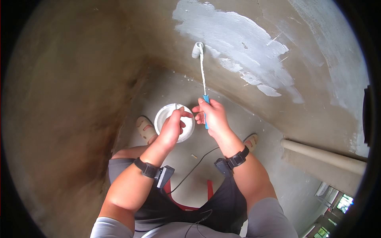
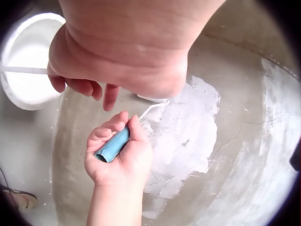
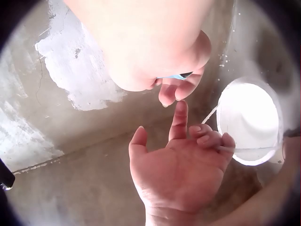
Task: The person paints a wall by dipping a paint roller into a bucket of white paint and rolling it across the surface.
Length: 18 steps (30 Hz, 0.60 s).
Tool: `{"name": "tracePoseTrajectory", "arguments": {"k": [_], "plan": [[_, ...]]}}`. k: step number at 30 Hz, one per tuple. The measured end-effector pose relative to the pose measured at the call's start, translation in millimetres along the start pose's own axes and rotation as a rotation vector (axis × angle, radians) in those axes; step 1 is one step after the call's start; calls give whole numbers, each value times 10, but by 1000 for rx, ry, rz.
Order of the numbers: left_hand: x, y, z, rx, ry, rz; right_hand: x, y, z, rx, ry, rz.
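Observation:
My right hand [image 1: 216, 117] grips the blue handle of a paint roller [image 1: 206, 99]. Its white-coated rod reaches up to the small roller head [image 1: 196, 50], which overlaps the bare wall just left of the white painted patch [image 1: 246, 39]. To the left, a white bucket [image 1: 158, 115] with white inside sits below my left hand [image 1: 171, 125]. In the right wrist view, the curled lower fingers of that hand hold the bucket's thin white handle [image 3: 254, 149], while thumb and index finger stick out. Both hands are close together.
Brown-grey walls meet in a corner ahead, over a grey floor [image 1: 158, 87]. A pale pipe [image 1: 321, 154] runs along the right side. Sandalled feet [image 1: 146, 127] flank the bucket, and a black cable [image 1: 194, 168] hangs between the wrists.

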<state>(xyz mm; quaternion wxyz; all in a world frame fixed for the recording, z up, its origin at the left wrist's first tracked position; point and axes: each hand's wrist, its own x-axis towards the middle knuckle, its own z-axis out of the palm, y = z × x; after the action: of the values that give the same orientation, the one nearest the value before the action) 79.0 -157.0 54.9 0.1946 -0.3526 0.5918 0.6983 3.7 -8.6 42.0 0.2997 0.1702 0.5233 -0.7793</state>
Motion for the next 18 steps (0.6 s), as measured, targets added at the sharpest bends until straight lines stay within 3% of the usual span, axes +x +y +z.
{"name": "tracePoseTrajectory", "arguments": {"k": [9,18], "plan": [[-13,69,215,-8,137,-30,-228,-31,-450,-60,65,10],[-126,24,616,-11,106,-47,-819,-129,-1138,45,149,53]]}}
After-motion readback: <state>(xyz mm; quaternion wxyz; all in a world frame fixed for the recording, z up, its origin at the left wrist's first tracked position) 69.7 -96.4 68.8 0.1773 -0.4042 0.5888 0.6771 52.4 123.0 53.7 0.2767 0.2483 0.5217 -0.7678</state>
